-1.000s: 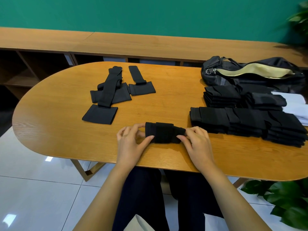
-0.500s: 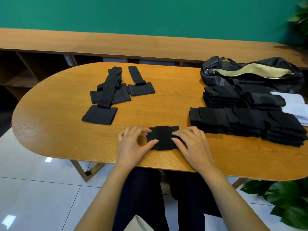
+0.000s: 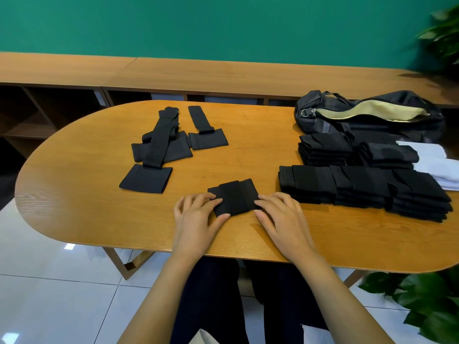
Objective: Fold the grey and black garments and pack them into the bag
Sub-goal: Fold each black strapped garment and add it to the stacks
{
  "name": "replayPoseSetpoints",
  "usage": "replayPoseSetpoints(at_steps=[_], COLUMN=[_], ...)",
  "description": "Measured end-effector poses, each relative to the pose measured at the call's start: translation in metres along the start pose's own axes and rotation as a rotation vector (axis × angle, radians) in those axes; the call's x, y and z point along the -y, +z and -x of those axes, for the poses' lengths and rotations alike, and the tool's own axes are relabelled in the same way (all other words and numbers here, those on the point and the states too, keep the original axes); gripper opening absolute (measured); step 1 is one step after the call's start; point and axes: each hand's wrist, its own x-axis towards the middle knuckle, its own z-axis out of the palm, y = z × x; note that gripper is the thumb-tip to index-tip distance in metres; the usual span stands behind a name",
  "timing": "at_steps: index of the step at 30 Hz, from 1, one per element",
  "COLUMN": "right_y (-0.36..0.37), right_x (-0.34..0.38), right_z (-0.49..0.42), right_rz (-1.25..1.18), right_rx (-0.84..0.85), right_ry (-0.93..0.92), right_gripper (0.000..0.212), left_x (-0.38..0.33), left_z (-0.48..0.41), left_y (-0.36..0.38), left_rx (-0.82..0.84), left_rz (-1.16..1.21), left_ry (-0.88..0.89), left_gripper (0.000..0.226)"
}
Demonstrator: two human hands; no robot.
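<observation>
Left grip (image 3: 196,219) and right grip (image 3: 280,219): both released, fingers nearly straight, fingertips pressing on the left and right edges of the folded black garment (image 3: 233,197), thumbs at its near corners. Nothing is grasped. Garment lies flat on the counter (image 3: 74,207), near the front edge, as a small layered packet between the two grips. Judged step: flattening the last fold before it joins the others. To the right, near but apart, a long row of folded black pieces (image 3: 360,187); behind it a second stack (image 3: 325,150); beyond that the bag (image 3: 313,122), unzipped, pale lining showing. To the left and further back, unfolded black pieces (image 3: 159,145) lie overlapped, so work is left. White cloth (image 3: 432,162) sits at the far right. Risks, as judged: the packet's layers may spring open once pressure lifts, since nothing pins them. Lifting by one edge could let the layers slide apart. The row on the right looks staggered and uneven, so a piece set on it carelessly could slump it.
</observation>
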Motion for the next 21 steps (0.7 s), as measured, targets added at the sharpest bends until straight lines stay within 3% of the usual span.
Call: replayPoseSetpoints(at_steps=[7, 15, 21], right_y=[-0.001, -0.022, -0.029], right_x=[0.0, -0.009, -0.042], right_z=[0.0, -0.004, -0.007], right_rz=[-0.007, 0.127, 0.305], right_rx=[-0.016, -0.214, -0.103], right_ry=[-0.035, 0.0, 0.152], right_gripper=[0.041, 0.03, 0.041], left_x=[0.001, -0.008, -0.025], left_z=[0.0, -0.023, -0.073], left_y=[0.004, 0.003, 0.023], left_rx=[-0.053, 0.185, 0.304], left_rz=[-0.053, -0.145, -0.125], left_ry=[-0.027, -0.01, -0.021], left_gripper=[0.035, 0.045, 0.045])
